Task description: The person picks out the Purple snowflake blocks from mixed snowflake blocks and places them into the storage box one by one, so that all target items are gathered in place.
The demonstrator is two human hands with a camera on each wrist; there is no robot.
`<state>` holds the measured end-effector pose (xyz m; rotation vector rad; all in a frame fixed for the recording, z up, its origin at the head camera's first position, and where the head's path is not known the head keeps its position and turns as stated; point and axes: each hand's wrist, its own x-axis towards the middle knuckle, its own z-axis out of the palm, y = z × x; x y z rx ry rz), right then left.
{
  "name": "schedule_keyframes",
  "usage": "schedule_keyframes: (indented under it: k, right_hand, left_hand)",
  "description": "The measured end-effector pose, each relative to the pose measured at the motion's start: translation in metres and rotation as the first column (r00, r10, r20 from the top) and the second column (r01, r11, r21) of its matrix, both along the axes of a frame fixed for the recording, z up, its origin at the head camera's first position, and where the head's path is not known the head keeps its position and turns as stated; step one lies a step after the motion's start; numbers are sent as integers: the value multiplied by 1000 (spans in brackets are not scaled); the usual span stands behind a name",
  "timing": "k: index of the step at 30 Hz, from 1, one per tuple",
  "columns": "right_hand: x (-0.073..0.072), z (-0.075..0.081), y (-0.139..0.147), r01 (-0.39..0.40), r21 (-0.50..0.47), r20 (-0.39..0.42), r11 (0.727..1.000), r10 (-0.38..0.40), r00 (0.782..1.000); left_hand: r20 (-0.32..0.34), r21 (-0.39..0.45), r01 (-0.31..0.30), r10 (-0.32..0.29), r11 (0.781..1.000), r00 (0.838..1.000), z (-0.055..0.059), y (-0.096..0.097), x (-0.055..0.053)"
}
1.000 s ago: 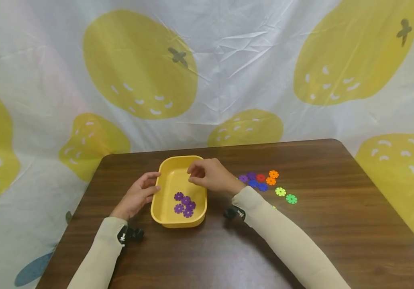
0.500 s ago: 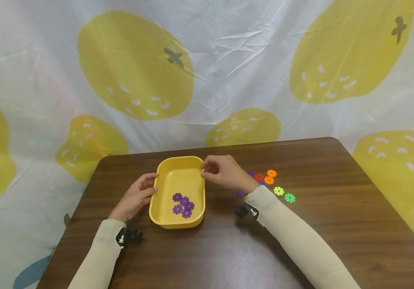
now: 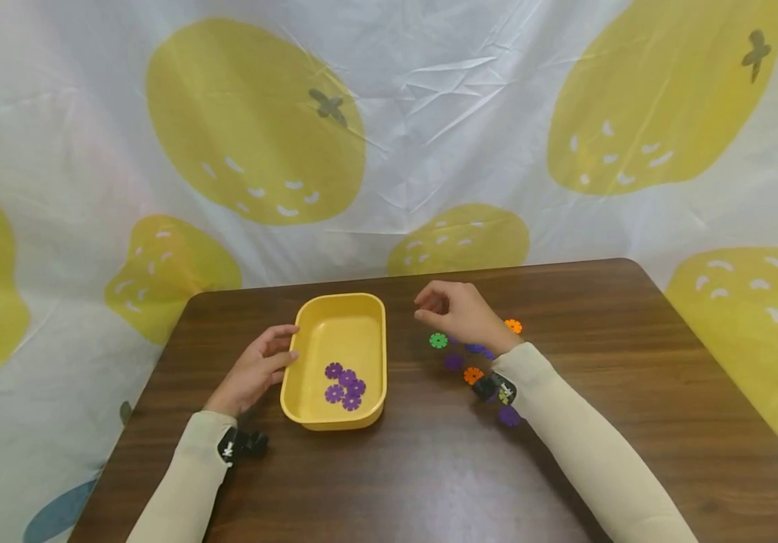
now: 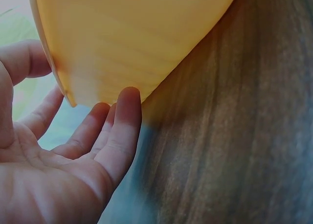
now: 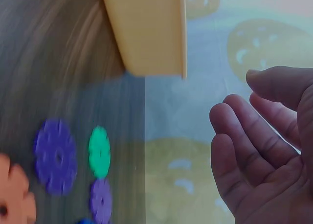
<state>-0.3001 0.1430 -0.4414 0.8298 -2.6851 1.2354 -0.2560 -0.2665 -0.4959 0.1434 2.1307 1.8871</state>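
Note:
My left hand [image 3: 256, 369] holds a yellow plastic basin [image 3: 385, 354] at its left side. In the left wrist view, its thumb reaches the basin's rim [image 4: 43, 48], while other fingers touch the outer wall from below. Several purple notched snowflake discs [image 3: 348, 377] lie in the near part of the basin. Right of the basin, my right hand [image 3: 463, 311] hovers over the table with loosely bent fingers and nothing in them. Beneath and beside it lie a green disc [image 3: 438, 341], purple discs [image 3: 453, 362] and orange discs [image 3: 473, 375]; the forearm hides others.
The basin and discs are on a brown wood-grain table [image 3: 416, 483]. Behind the table hangs a white curtain [image 3: 429, 113] with large yellow fruit prints. Each wrist carries a small black camera, the right one [image 3: 493, 387] just above some discs.
My right hand has moved from above the basin to the right, over the loose discs, uncovering the basin's right rim. The left hand has stayed at the basin, whose purple discs look the same.

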Motion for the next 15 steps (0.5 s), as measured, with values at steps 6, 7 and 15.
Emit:
schedule_keyframes:
  k: [6, 7, 15]
  right_hand:
    - [-7, -4, 21, 47, -5, 20, 999, -47, 999]
    - [-8, -5, 24, 56, 4, 24, 998, -56, 998]
    - [-15, -13, 46, 99, 66, 42, 993, -102, 994]
  left_hand:
    - [5, -1, -1, 1, 1000, 1000, 0, -1, 0]
    - [5, 0, -1, 1, 1000, 1000, -1, -1, 0]
    - [1, 1, -4, 4, 1000, 1000, -1, -1, 1]
